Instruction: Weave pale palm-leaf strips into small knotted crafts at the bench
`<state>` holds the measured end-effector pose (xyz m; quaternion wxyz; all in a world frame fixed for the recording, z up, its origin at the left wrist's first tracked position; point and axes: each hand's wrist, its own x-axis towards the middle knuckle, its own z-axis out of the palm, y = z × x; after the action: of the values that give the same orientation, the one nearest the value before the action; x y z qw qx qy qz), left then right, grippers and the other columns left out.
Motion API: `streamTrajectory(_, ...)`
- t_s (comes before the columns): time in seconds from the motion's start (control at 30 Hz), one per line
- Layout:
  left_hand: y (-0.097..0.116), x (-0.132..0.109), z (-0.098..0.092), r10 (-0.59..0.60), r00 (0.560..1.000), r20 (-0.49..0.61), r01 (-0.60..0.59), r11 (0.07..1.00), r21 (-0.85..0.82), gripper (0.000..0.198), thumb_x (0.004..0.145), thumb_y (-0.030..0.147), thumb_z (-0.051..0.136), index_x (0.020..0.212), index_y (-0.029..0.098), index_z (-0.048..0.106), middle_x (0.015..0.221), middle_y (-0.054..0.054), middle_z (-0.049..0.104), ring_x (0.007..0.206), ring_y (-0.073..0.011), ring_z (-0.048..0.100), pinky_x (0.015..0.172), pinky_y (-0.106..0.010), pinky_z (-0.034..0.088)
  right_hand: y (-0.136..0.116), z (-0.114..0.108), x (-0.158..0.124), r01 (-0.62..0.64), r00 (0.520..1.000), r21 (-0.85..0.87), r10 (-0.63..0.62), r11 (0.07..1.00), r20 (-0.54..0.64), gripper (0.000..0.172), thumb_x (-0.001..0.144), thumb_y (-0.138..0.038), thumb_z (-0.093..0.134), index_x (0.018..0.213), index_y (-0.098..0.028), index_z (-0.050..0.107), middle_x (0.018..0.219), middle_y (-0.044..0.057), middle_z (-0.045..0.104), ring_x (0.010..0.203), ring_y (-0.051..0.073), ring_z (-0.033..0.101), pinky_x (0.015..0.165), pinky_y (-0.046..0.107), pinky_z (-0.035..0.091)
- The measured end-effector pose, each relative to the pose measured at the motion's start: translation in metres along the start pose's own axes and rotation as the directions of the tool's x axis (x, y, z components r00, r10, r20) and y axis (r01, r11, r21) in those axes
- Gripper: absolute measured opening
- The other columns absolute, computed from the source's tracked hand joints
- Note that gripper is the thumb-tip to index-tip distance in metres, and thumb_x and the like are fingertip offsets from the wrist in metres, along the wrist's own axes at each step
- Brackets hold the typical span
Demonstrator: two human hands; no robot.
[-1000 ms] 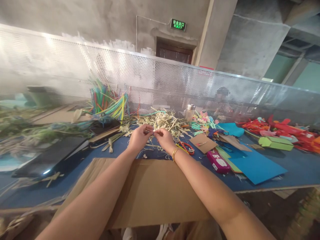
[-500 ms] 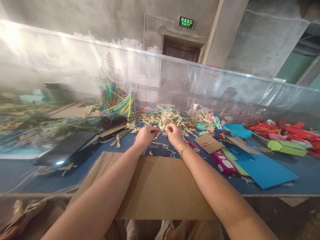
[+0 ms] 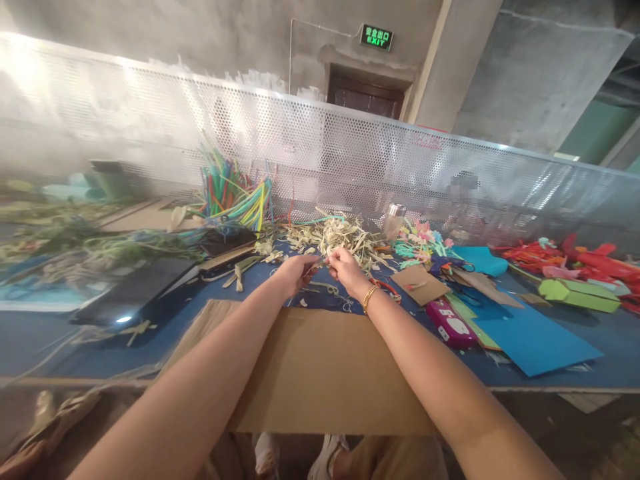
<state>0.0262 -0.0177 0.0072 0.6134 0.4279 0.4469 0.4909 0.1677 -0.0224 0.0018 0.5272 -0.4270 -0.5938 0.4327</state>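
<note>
My left hand (image 3: 299, 273) and my right hand (image 3: 345, 268) are close together above the blue tabletop, both closed in a pinch. Between the fingertips runs what looks like a thin pale strip, too small to see in detail. Right behind my hands lies a loose heap of pale dried husk strips (image 3: 345, 235). A sheet of brown cardboard (image 3: 330, 373) lies beneath my forearms, reaching over the table's front edge. Thin scraps (image 3: 327, 290) are scattered on the table below my fingers.
On the left are a black device (image 3: 133, 290) with a bright light and a bundle of coloured pipe cleaners (image 3: 235, 190). To the right lie a purple box (image 3: 450, 323), blue sheets (image 3: 545, 340), a green paper box (image 3: 577, 295) and red pieces (image 3: 535, 260). A perforated metal screen (image 3: 300, 153) stands behind.
My left hand has turned slightly and come a little lower; its fingers remain pinched. The right hand has hardly moved. The whole view has shifted slightly.
</note>
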Motion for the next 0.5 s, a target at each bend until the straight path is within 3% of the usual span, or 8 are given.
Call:
streamTrajectory(0.1,0.0033,-0.0047,0.0029,-0.096,0.991,0.091,0.118,0.948,-0.295,0.002,0.073,0.014,0.061,0.074,0.014,0.059,0.066,-0.003,0.059,0.051,-0.0071,0.053,0.037,-0.014,0.033,0.0007,0.0009,0.0016,-0.016,0.999,-0.034,0.017,0.999,0.028,0.007,0.08,-0.023,0.043,0.075,-0.021,0.038,0.069,-0.005,0.048,0.043,0.005,0.034,0.042,0.019,0.025)
streamTrajectory(0.2,0.0051,-0.0082,0.0037,-0.123,0.981,0.148,0.173,0.899,-0.402,0.004,0.078,0.011,0.056,0.077,0.014,0.058,0.066,-0.003,0.06,0.053,-0.0066,0.055,0.037,-0.012,0.034,0.0007,0.0006,0.0036,-0.001,0.999,-0.047,0.002,0.999,0.035,0.008,0.081,-0.021,0.041,0.074,-0.022,0.037,0.07,-0.005,0.049,0.044,0.005,0.033,0.043,0.02,0.026)
streamTrajectory(0.33,0.0049,-0.0076,0.0026,-0.123,0.977,0.175,0.185,0.898,-0.4,0.007,0.082,0.011,0.053,0.076,0.015,0.054,0.064,-0.001,0.059,0.048,-0.0054,0.052,0.036,-0.012,0.032,0.001,-0.0002,0.0049,0.052,0.998,-0.075,-0.049,0.996,0.035,0.007,0.08,-0.02,0.042,0.074,-0.021,0.038,0.071,-0.004,0.051,0.046,0.006,0.034,0.046,0.021,0.03)
streamTrajectory(0.5,0.0014,-0.0039,-0.0001,-0.048,0.987,0.154,0.097,0.94,-0.328,0.01,0.082,0.012,0.054,0.072,0.015,0.05,0.059,0.002,0.053,0.039,-0.0027,0.038,0.033,-0.011,0.027,0.003,0.0,0.0047,0.11,0.994,-0.193,-0.104,0.975,0.042,0.008,0.079,-0.022,0.046,0.072,-0.021,0.042,0.062,-0.005,0.047,0.049,0.008,0.036,0.049,0.02,0.032)
